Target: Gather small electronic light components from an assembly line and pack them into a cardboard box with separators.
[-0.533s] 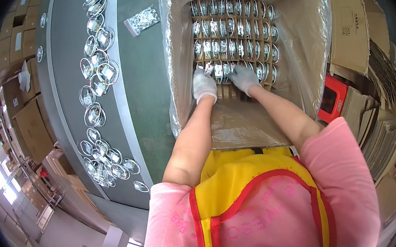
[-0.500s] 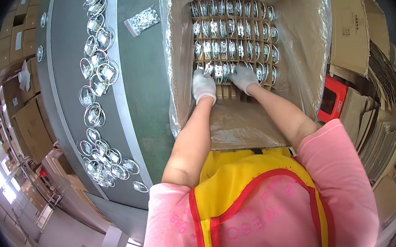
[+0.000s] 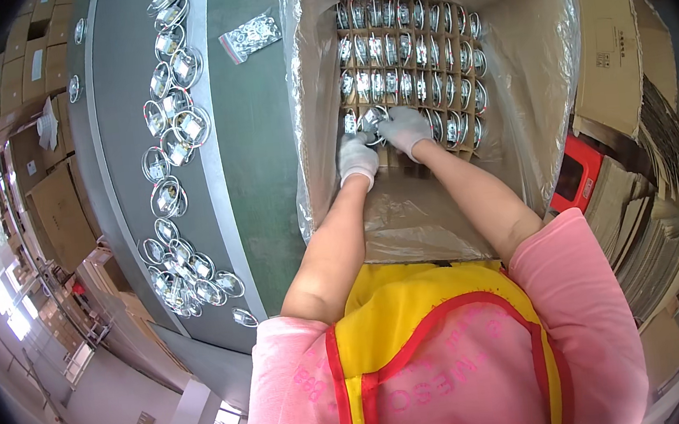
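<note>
Both my hands wear white gloves and reach into a plastic-lined cardboard box (image 3: 456,216). In it stands a brown cardboard divider grid (image 3: 400,156) filled with rows of small silver metal parts with coiled white wires. One such silver part (image 3: 372,118) is tilted at the near row, between my hands. My right hand (image 3: 405,130), fingers closed, grips its right side. My left hand (image 3: 358,159) is curled at the part's lower left, its fingertips against it and partly hidden. Just beyond the left fingers another silver part (image 3: 349,120) sits in the corner cell.
On the left, a grey conveyor belt (image 3: 121,144) carries a line and a heap of more wired silver parts (image 3: 184,270). A clear bag of small pieces (image 3: 251,37) lies on the green strip beside the box. Right of the box are a red bin (image 3: 577,173) and stacked cardboard (image 3: 624,207).
The silver part between my hands has come up and tilted. My right hand has moved left toward it, while my left hand has drawn slightly nearer to me. The whole view has shifted slightly.
</note>
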### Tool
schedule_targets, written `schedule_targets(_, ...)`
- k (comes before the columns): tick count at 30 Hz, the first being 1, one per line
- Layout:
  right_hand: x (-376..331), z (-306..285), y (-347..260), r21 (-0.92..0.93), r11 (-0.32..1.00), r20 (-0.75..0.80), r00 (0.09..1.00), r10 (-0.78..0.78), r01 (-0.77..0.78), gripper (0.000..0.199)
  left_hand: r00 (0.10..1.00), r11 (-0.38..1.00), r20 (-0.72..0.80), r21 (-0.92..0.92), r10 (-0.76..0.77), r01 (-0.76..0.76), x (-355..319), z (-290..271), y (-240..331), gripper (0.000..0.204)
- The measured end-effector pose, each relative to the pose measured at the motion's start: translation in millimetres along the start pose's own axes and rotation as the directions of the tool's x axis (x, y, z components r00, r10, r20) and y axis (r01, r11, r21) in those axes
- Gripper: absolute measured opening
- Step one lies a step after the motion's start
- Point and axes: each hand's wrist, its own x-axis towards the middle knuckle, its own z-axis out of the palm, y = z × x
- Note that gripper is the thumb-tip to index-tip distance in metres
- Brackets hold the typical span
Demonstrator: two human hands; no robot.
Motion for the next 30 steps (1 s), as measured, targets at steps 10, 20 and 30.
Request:
schedule_targets(10, 18, 4, -5, 0.043, 0.997, -0.137, 0.989, 0.062, -0.057, 0.035, 0.972, 0.905, -0.205, 0.426, 0.117, -0.019, -4, 0, 12, 0.026)
schedule_targets(20, 47, 9, 7, 0.081, 0.996, -0.33, 0.942, 0.061, -0.036, 0.029, 0.984, 0.737, -0.051, 0.669, 0.173, -0.095, -25, -22, 55, 0.02)
schedule_targets(30, -11, 26, 7, 0.432, 0.896, 0.148, 0.971, -0.187, 0.106, 0.025, 0.957, 0.904, -0.197, 0.411, 0.214, -0.117, 8, -20, 29, 0.037)
